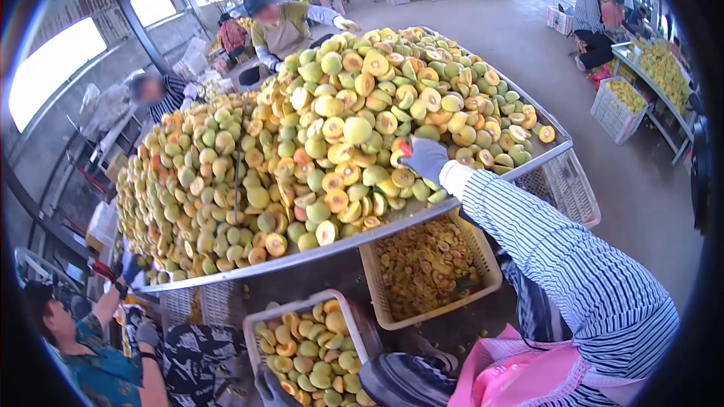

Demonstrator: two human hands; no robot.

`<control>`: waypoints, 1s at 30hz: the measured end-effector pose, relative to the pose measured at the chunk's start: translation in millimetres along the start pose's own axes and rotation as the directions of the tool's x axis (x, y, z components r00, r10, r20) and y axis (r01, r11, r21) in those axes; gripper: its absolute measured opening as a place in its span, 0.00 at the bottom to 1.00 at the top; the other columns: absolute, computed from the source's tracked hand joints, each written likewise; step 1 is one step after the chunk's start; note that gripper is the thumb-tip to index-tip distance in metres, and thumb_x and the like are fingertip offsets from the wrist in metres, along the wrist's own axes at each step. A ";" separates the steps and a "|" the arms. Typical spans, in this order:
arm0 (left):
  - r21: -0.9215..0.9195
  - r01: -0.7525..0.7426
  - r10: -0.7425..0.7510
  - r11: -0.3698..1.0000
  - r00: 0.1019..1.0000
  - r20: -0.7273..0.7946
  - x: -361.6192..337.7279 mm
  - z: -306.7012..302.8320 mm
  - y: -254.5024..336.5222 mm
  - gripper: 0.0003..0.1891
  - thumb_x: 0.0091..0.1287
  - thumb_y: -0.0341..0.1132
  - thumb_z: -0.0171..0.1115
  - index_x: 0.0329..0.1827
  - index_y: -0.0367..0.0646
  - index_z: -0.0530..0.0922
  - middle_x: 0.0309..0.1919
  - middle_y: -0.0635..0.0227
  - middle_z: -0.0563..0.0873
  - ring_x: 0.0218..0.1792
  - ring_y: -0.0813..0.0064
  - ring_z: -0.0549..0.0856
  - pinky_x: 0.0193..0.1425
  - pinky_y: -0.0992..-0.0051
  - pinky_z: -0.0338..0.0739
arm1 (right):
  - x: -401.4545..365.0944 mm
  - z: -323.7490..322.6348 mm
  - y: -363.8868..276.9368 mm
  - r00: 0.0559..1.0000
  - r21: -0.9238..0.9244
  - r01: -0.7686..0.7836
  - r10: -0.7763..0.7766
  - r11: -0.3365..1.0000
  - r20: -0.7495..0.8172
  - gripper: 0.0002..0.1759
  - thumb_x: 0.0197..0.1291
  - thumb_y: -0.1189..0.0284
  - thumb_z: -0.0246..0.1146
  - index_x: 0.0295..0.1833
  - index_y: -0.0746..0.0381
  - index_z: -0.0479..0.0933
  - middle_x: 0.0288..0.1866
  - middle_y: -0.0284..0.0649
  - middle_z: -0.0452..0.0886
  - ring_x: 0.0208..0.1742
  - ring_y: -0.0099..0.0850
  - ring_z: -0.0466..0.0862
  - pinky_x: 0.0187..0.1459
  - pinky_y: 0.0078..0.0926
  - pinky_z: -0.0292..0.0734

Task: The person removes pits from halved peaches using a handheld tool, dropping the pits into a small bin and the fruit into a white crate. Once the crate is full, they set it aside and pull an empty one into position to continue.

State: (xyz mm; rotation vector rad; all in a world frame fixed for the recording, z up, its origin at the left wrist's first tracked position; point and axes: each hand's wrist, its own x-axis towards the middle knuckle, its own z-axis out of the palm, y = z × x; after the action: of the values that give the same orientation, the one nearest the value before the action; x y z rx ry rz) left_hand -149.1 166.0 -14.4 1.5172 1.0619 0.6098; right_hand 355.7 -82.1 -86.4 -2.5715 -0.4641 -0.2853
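Observation:
My right hand (426,160), in a grey-blue glove and striped sleeve, reaches over the near edge of the heaped table. Its fingers are closed at the fruit, with a small red thing (406,148) showing at the fingertips; I cannot tell what it is. Around it lie halved yellow-green peaches (357,130), many with orange flesh and pits showing. At the bottom edge, a grey-blue gloved shape, my left hand (270,390), rests by a white crate (253,324) of peach halves (317,365). Most of that hand is cut off.
Below the metal table edge (302,258) stands a beige crate (494,275) of brown-yellow scraps (426,267). A person (90,354) works at the left, two others (283,30) behind the heap. A fruit-filled crate (618,109) and table (664,71) are at the right.

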 end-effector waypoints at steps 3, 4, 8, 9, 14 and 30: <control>-0.347 -0.041 0.112 0.937 0.976 0.187 -10.4 81.6 58.9 0.23 0.78 0.44 0.53 0.71 0.43 0.70 0.67 0.52 0.74 0.62 0.61 0.77 0.67 0.66 0.73 | -5.7 -6.6 -4.8 0.999 0.207 -0.045 0.045 0.977 0.007 0.29 0.52 0.56 0.72 0.51 0.65 0.74 0.40 0.56 0.84 0.45 0.56 0.83 0.46 0.49 0.76; -0.190 -0.197 0.233 0.962 0.954 0.190 -11.0 102.1 70.3 0.24 0.78 0.45 0.53 0.71 0.42 0.70 0.66 0.52 0.75 0.61 0.61 0.78 0.65 0.66 0.74 | -11.9 -12.6 -7.8 0.994 0.266 -0.080 0.097 0.961 -0.054 0.29 0.53 0.56 0.73 0.52 0.64 0.74 0.39 0.54 0.84 0.45 0.55 0.83 0.46 0.48 0.76; -0.243 -0.513 0.568 0.823 0.743 0.354 4.1 201.3 57.7 0.23 0.78 0.30 0.52 0.73 0.31 0.65 0.72 0.52 0.71 0.72 0.65 0.71 0.75 0.68 0.65 | -62.5 -37.9 -15.2 0.936 0.919 -0.341 0.156 0.195 0.315 0.25 0.58 0.55 0.73 0.49 0.64 0.76 0.29 0.42 0.81 0.20 0.32 0.80 0.20 0.29 0.74; -0.278 -0.558 0.624 0.782 0.696 0.356 -0.8 229.6 56.1 0.23 0.78 0.32 0.51 0.73 0.32 0.66 0.70 0.54 0.72 0.71 0.66 0.71 0.75 0.67 0.65 | -86.3 -65.3 -38.1 0.879 0.885 -0.464 0.137 0.031 0.456 0.24 0.59 0.57 0.73 0.50 0.63 0.76 0.26 0.35 0.77 0.13 0.21 0.72 0.13 0.20 0.65; -0.441 -0.428 0.587 0.789 0.739 0.331 4.8 307.5 16.6 0.26 0.80 0.42 0.48 0.75 0.36 0.64 0.68 0.56 0.74 0.68 0.65 0.73 0.74 0.66 0.65 | -158.4 -70.1 -74.7 0.823 0.843 -0.497 -0.196 0.205 0.532 0.28 0.62 0.53 0.70 0.58 0.61 0.74 0.40 0.43 0.82 0.24 0.30 0.81 0.26 0.29 0.74; -0.442 -0.561 0.659 0.700 0.746 0.096 19.7 309.0 -13.7 0.29 0.75 0.43 0.59 0.73 0.37 0.62 0.53 0.54 0.80 0.50 0.65 0.83 0.52 0.64 0.83 | -168.2 -54.0 -80.3 0.797 0.418 0.167 -0.372 0.893 0.476 0.28 0.69 0.44 0.55 0.48 0.62 0.70 0.28 0.53 0.81 0.31 0.55 0.83 0.31 0.50 0.76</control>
State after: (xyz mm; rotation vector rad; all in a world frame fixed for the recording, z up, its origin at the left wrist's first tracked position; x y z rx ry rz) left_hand 115.5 31.4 -103.8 1.5267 0.1757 0.9985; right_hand 164.6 -90.1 -52.8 -2.1831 -1.0056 0.4293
